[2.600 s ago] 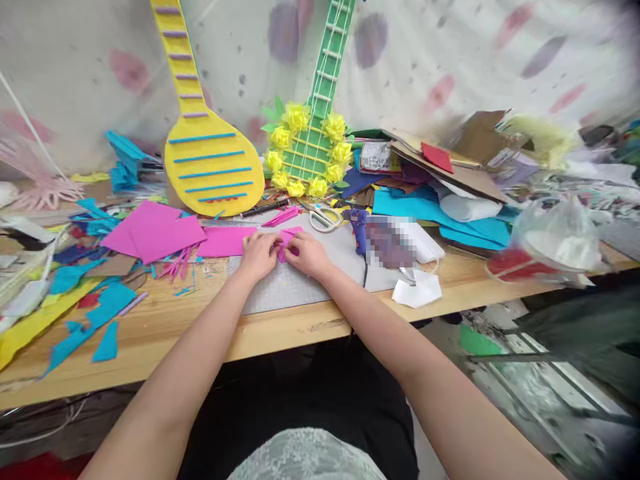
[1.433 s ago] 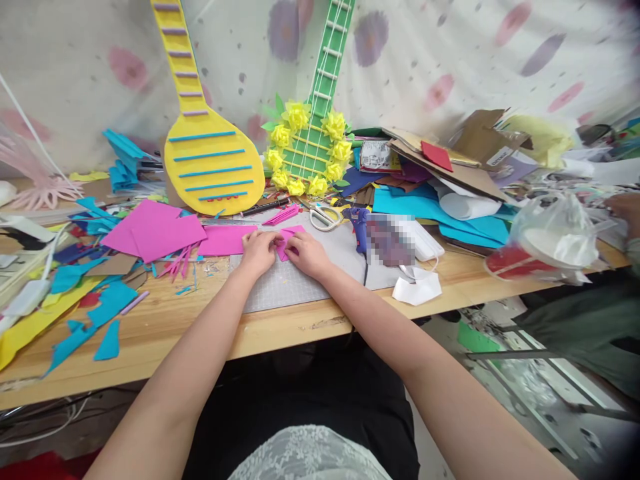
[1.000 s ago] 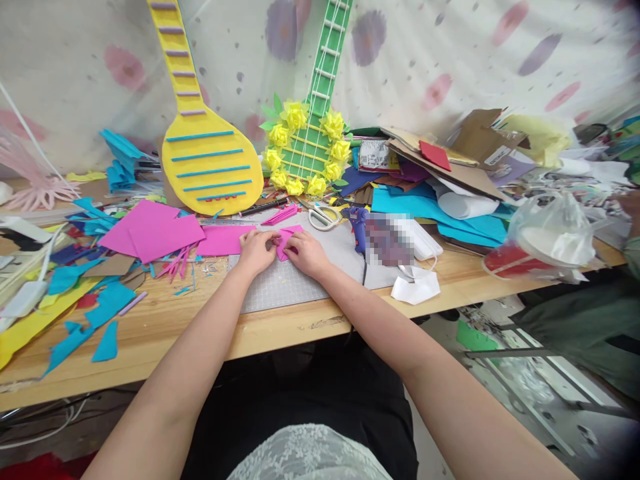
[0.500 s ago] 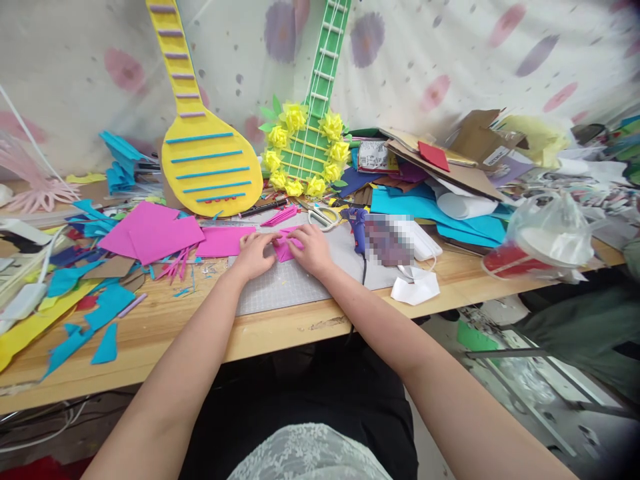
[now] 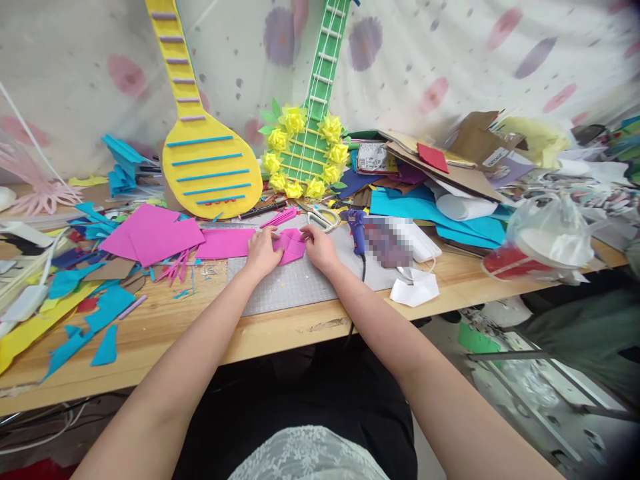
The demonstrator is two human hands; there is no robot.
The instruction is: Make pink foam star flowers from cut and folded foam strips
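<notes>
A piece of folded magenta paper (image 5: pixel 293 245) with crease lines lies on the grey cutting mat (image 5: pixel 295 291), between my two hands. My left hand (image 5: pixel 263 249) grips its left side, thumb in front and fingers behind. At the right edge, my right hand (image 5: pixel 319 248) holds the paper between thumb and fingertips. A flat magenta strip (image 5: pixel 223 243) runs out to the left from beside my left hand. Behind the hands rest a bundle of thin magenta strips (image 5: pixel 280 217) and white-handled scissors (image 5: pixel 324 219).
A blue glue gun (image 5: pixel 357 230) stands right of my hands, its cord hanging over the front edge. Magenta sheets (image 5: pixel 155 235) and blue scraps (image 5: pixel 107 307) spread leftward. A yellow paper guitar (image 5: pixel 210 170) and a green one (image 5: pixel 306 157) lean behind. A bagged cup (image 5: pixel 540 240) is far right.
My right hand has drawn back from over the folded paper to its right edge. More of the paper's creased face shows now. My left hand has shifted slightly right.
</notes>
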